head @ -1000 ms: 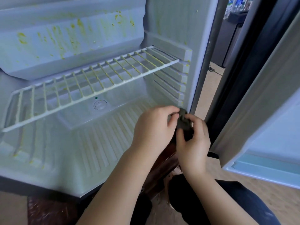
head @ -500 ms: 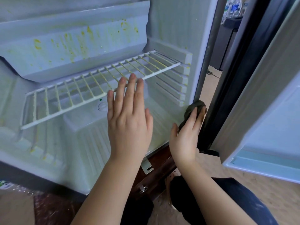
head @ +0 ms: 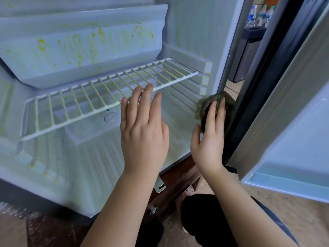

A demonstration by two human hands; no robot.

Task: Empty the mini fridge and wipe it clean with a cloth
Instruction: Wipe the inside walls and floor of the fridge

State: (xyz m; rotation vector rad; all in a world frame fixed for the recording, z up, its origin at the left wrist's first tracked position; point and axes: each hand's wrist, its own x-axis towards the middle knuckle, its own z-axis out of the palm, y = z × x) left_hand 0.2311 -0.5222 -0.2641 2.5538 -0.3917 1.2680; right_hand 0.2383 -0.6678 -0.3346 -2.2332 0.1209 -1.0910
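Pressing cloth (head: 206,107) at right front edge of fridge (head: 195,32).

Shelf: the white coated wire shelf (head: 99,91) is showing yellow-green flecks on its rods.
Panel: above the shelf, the pale blue-white plastic panel (head: 89,50) is carrying yellow-green streaks and spots.
Floor: below the shelf, the pale ribbed plastic floor (head: 85,172) is showing faint yellowish smears.
Cloth: right of the shelf, the dark grey-green crumpled cloth (head: 204,111) is looking mottled.
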